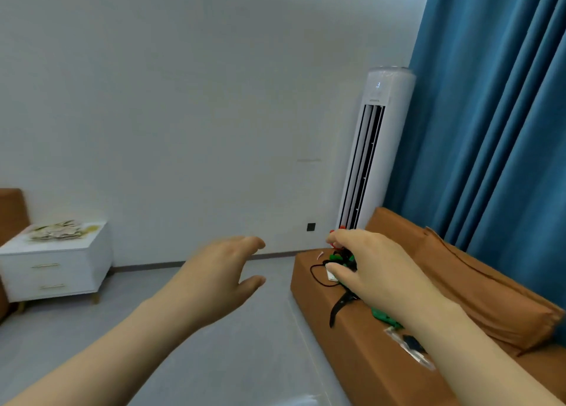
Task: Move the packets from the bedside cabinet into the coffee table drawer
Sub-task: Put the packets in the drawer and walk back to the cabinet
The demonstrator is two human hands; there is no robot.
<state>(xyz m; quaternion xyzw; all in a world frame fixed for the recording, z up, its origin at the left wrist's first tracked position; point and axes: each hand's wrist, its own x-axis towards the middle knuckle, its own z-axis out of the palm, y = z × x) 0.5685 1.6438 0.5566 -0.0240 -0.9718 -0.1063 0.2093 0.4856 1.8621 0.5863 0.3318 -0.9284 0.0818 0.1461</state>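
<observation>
Packets [58, 231]: a loose, pale heap on top of the white bedside cabinet [55, 271], lying toward the rear edge of its top. Both of its drawers are closed. We take it that none has been lifted yet. The coffee table is not in view.

Left hand [220, 271]: raised in mid-air over the floor, fingers relaxed and spread, holding nothing. We read it as free for the pickup, well apart from the cabinet.

Right hand [367, 268]: fingers curled, hanging over the near end of the brown sofa [367, 359]. Red and green bits show at the fingertips, above a tangle of black cord [318, 275] on the seat's front edge. We cannot tell whether the hand grasps any of this or merely passes in front of it.

Also here: a white standing air conditioner [373, 148] in the corner, beside a blue curtain [490, 130].

Our judgement: the approach comes first, since the cabinet is out of reach.
</observation>
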